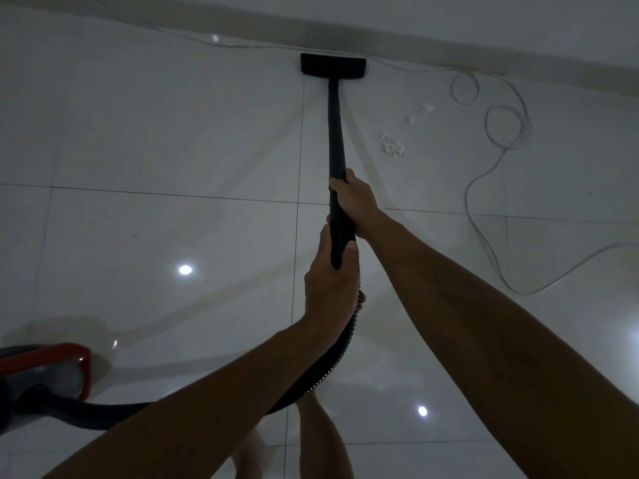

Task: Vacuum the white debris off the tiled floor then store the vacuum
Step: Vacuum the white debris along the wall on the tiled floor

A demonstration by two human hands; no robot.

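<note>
A black vacuum wand (335,126) stretches away from me across the glossy tiled floor (155,140). Its flat black floor head (333,66) lies against the base of the far wall. My right hand (354,198) grips the wand's lower end. Just below it, my left hand (330,281) grips the ribbed black hose (340,344), which curves down and left to the red and grey vacuum body (45,371) at the lower left. Two small clusters of white debris lie right of the wand: one (392,146) nearer, one (420,112) farther back.
A thin white power cord (484,209) runs along the skirting, loops twice at the upper right and trails off the right edge. The wall's skirting (449,46) bounds the floor at the top. My bare legs (321,440) show at the bottom centre.
</note>
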